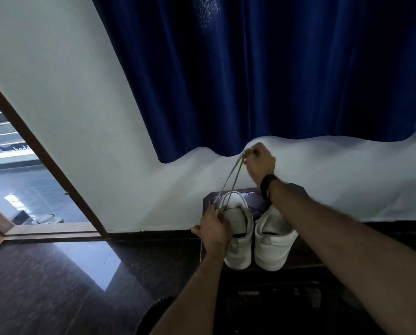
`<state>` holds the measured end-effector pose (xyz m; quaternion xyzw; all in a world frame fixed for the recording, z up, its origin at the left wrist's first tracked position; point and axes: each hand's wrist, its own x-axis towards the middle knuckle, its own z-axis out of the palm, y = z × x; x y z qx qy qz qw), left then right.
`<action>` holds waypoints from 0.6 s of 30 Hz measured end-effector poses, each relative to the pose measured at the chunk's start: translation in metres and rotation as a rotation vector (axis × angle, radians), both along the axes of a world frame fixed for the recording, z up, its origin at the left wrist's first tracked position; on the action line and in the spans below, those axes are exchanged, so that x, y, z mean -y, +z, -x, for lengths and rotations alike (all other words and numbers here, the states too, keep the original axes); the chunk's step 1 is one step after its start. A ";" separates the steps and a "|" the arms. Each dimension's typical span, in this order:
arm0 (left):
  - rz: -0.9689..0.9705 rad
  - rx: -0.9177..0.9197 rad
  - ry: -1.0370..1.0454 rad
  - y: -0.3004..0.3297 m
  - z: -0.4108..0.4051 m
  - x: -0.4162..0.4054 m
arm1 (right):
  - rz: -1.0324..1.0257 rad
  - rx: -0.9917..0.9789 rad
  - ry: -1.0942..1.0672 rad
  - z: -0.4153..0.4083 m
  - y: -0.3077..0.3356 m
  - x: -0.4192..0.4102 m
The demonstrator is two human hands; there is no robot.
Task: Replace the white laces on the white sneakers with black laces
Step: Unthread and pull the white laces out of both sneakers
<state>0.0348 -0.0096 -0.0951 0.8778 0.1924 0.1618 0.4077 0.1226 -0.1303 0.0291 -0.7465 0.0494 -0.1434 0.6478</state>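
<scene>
Both forearms reach in from the bottom edge, nearest the camera. Blue curtain (262,68) fills the upper frame, hanging over a white wall (69,93). Dark glossy floor (44,274) lower left, with a brown-framed doorway (40,146) beside it. Two white sneakers (257,240) stand side by side, toes pointing away from the camera, on a dark surface whose type can't be made out; a dark patterned item (252,204) lies just beyond the toes.

Left sneaker (239,240) is steadied by the left hand (214,228), fingers curled round its tongue and upper at the lace area. Right sneaker (273,240) sits untouched, partly under the right forearm.

Right hand (260,163) is raised above the shoes, fingers pinching the white lace (231,180), which runs taut in two strands down to the left sneaker and loops over its toe. Black wristband (267,184) on the right wrist. One loose lace end (201,251) hangs below the left hand. Black laces not visible.
</scene>
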 end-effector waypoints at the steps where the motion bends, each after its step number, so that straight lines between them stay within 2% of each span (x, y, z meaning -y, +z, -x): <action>1: -0.012 0.002 -0.001 -0.001 0.000 0.001 | -0.253 -0.023 0.036 -0.005 0.014 0.003; 2: -0.025 0.004 0.001 -0.001 -0.001 0.001 | -0.428 -0.075 0.106 -0.009 0.024 0.006; 3: -0.039 0.008 0.006 -0.001 -0.001 0.001 | -0.461 -0.120 0.192 -0.011 0.032 0.009; 4: -0.052 0.012 0.011 -0.001 -0.001 0.001 | -0.312 -0.145 0.271 -0.013 0.035 0.012; 5: -0.068 0.013 0.012 -0.001 -0.001 0.002 | -0.020 -0.138 0.352 -0.013 0.034 0.015; 8: -0.110 -0.006 0.018 0.001 0.000 0.002 | 1.292 -0.072 0.597 -0.010 0.018 0.020; 9: -0.127 -0.011 0.024 0.002 0.001 0.002 | 1.632 -0.059 0.650 -0.002 0.012 0.019; 10: -0.148 -0.014 0.030 0.003 0.001 0.002 | 1.833 -0.031 0.671 0.005 0.010 0.018; 11: -0.166 -0.017 0.034 0.004 0.002 0.003 | 1.878 0.021 0.669 0.011 0.015 0.017; 12: -0.177 -0.021 0.040 0.005 0.002 0.004 | 1.801 0.062 0.671 0.012 0.021 0.019; 13: -0.184 -0.025 0.046 0.005 0.002 0.005 | 1.629 0.072 0.661 0.013 0.030 0.021; 15: -0.206 -0.029 0.063 0.007 0.003 0.007 | 1.136 0.135 0.617 0.007 0.054 0.027; 18: -0.241 -0.049 0.075 0.009 0.003 0.009 | 0.291 0.223 0.440 0.001 0.092 0.037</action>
